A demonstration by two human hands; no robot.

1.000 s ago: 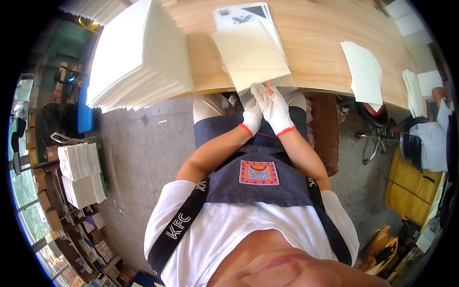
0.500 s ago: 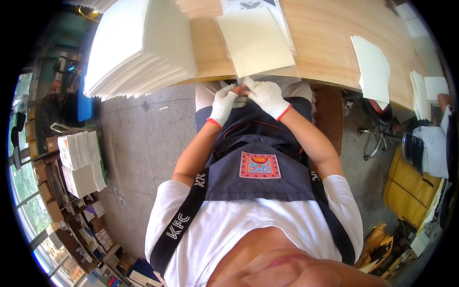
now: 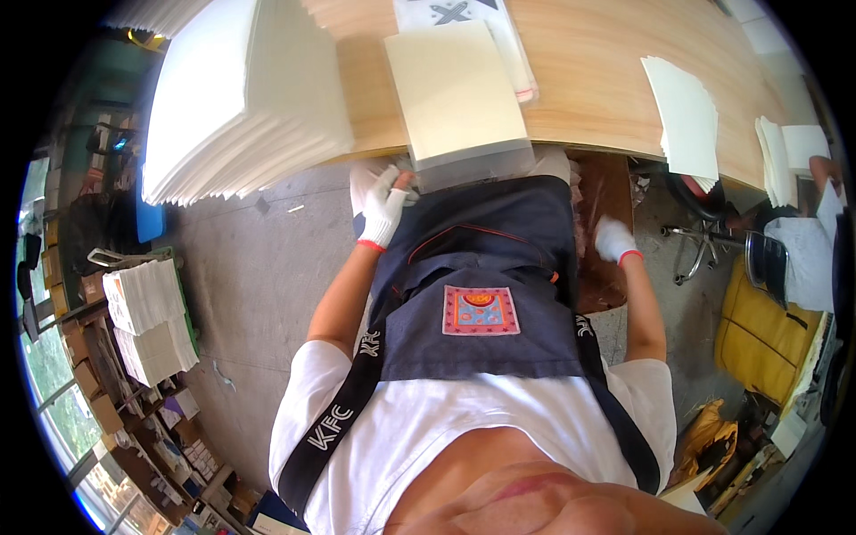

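A cream sheet or board [image 3: 459, 85] lies in a clear plastic sleeve, whose bare flap [image 3: 473, 163] hangs past the table's near edge over my lap. My left hand [image 3: 383, 209], in a white glove with a red cuff and bare fingertips showing, is beside the flap's lower left corner. Its thumb and fingers look apart, with nothing visible between them. Off to the right of my lap, my right hand [image 3: 613, 239] in a matching glove hovers by a brown surface [image 3: 604, 201]. Motion smears its fingers. Beneath the cream sheet lies a printed packet [image 3: 515, 58].
A tall stack of white sheets [image 3: 241, 98] stands at the table's left. Fanned white sheets [image 3: 685, 120] overhang the right edge of the wooden table [image 3: 580, 80]. Bundled paper [image 3: 152, 312] is on the floor at left. A wheeled chair [image 3: 700, 250] stands right, near another person's arm [image 3: 825, 169].
My hands were together at the sleeve's flap; they have parted. The right hand has swung right and down, while the left has shifted slightly left. The flap now hangs uncovered.
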